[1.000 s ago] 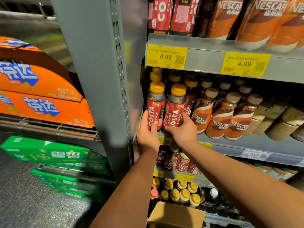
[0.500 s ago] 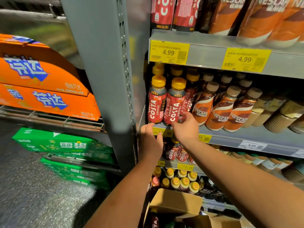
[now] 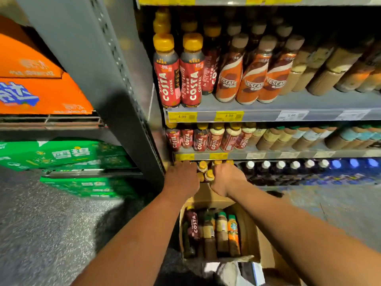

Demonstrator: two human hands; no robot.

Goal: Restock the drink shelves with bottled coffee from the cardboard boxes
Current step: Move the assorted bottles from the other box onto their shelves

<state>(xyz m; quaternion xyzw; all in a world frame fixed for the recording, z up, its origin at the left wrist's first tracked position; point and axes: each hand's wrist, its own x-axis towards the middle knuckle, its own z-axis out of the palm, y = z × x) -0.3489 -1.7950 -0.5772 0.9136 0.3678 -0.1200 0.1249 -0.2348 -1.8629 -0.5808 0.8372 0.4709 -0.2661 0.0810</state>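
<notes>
At the far left two orange cartons (image 3: 41, 93) lie stacked on a rack, and under them two green cartons (image 3: 61, 153), also stacked. Next comes a grey shelf post (image 3: 99, 58). Right of it, on the upper shelf, two Costa bottles (image 3: 167, 79) with yellow caps stand in front, with more rows behind them. On the bottom shelf stand yellow-capped bottles (image 3: 203, 166), and both arms reach down to them, backs of the hands up. The left hand (image 3: 182, 178) lies over the caps at the left end, and the right hand (image 3: 225, 179) lies just beside it. The fingers of both are hidden among the bottles, so I cannot tell whether either one grips anything. Below the wrists an open cardboard box (image 3: 253, 234) sits on the floor. In it I count a red Costa bottle (image 3: 193, 226), two brownish bottles and one orange-labelled bottle (image 3: 233, 230). Further right, three Nescafé bottles (image 3: 253, 79) stand in front on the upper shelf, and six white-capped bottles (image 3: 280, 165) stand on the bottom shelf.
</notes>
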